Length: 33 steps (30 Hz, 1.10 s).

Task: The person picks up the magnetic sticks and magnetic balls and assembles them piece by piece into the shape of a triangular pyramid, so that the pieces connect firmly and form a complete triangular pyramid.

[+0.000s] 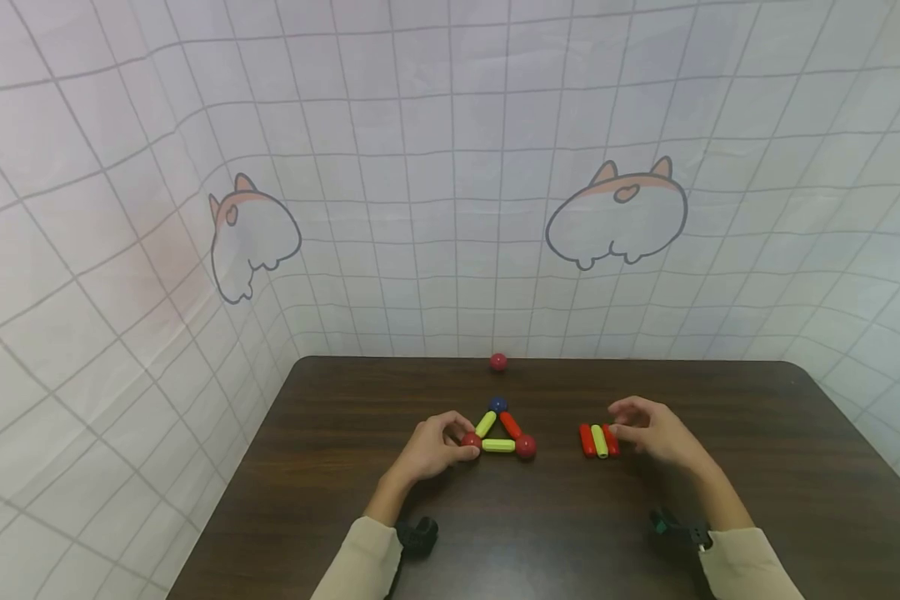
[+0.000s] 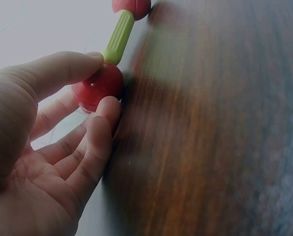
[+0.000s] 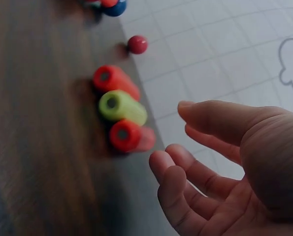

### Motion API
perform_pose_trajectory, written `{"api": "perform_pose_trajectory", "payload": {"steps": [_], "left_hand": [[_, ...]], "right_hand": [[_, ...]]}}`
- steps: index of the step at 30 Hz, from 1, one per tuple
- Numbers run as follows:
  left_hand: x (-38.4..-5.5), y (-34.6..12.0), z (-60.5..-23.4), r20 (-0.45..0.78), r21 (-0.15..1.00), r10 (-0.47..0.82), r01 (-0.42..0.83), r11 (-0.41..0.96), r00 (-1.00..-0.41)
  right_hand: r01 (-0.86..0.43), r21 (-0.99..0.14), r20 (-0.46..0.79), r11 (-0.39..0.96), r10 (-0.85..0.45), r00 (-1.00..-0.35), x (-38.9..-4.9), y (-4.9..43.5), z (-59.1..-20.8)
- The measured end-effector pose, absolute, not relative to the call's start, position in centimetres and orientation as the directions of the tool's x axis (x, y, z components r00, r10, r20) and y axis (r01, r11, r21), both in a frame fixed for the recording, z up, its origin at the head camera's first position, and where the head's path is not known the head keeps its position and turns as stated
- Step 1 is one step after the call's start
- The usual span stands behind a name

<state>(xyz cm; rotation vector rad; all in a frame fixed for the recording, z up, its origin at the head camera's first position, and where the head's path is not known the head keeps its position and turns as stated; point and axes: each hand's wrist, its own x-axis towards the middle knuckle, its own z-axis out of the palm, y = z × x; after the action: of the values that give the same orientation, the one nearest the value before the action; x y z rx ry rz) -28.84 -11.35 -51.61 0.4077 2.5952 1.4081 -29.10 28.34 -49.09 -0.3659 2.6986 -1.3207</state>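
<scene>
A flat triangle of magnetic rods and balls lies on the table. Its corners are a blue ball (image 1: 498, 405), a right red ball (image 1: 526, 447) and a left red ball (image 2: 98, 89). Two yellow-green rods (image 1: 498, 446) and one red rod (image 1: 510, 425) form its sides. My left hand (image 1: 437, 446) holds the left red ball between thumb and fingers. Near the right end of a row of loose rods, my right hand (image 1: 656, 432) hovers with bent, parted fingers and nothing between them. That row is a yellow-green rod (image 3: 121, 107) between two red rods (image 3: 131, 136).
A single red ball (image 1: 498, 362) sits by the far edge of the dark wooden table (image 1: 555, 525). Behind the table hangs a white gridded cloth (image 1: 435, 208) with printed animal shapes. A dark strap device (image 1: 418, 536) is on the left wrist.
</scene>
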Motion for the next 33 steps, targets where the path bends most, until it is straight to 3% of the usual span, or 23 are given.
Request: {"api": "perform_pose_trajectory", "payload": {"steps": [10, 33], "left_hand": [[-28.9, -11.4, -51.8, -0.020, 0.844, 0.313, 0.152, 0.515, -0.949], [-28.9, -11.4, -51.8, -0.020, 0.849, 0.318, 0.152, 0.506, -0.948]], "right_hand": [[-0.099, -0.783, -0.065, 0.614, -0.239, -0.969, -29.2, 28.6, -50.4], [-0.063, -0.747, -0.079, 0.662, -0.182, -0.980, -29.3, 28.2, -50.4]]}}
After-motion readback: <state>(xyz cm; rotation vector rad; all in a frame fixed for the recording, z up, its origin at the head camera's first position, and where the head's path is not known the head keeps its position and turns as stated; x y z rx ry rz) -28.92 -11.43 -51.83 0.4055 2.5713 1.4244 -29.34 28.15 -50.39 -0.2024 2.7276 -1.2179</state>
